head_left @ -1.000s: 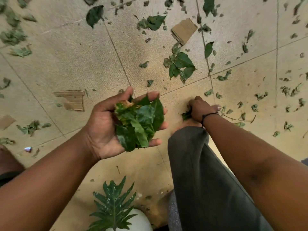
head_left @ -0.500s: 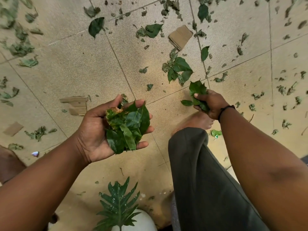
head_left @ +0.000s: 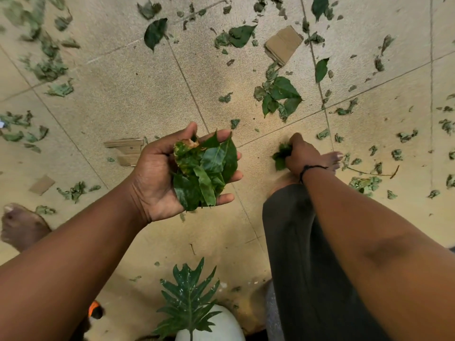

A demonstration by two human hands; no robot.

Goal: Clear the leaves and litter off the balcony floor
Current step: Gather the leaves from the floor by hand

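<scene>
My left hand [head_left: 157, 175] is palm up over the beige tiled floor [head_left: 128, 94] and cups a thick bunch of green leaves [head_left: 205, 173]. My right hand [head_left: 301, 156] is low at the floor by my right foot [head_left: 332, 159], fingers closed on a small clump of leaves [head_left: 280, 156]. A cluster of large green leaves [head_left: 280, 94] lies just beyond both hands. Several more leaves and torn bits are scattered across the tiles, thickest at the right [head_left: 364, 183] and far left [head_left: 46, 67].
Cardboard scraps lie on the floor: one folded piece [head_left: 283, 44] at the top, a torn piece [head_left: 125, 150] left of my left hand, a small one [head_left: 41, 184] further left. A potted plant [head_left: 189, 296] in a white pot stands at the bottom. My left foot [head_left: 22, 225] is at the left edge.
My right hand, which had lifted with leaves half a second ago, has dropped back to the floor by my foot and grips a clump. My left hand keeps its bunch.
</scene>
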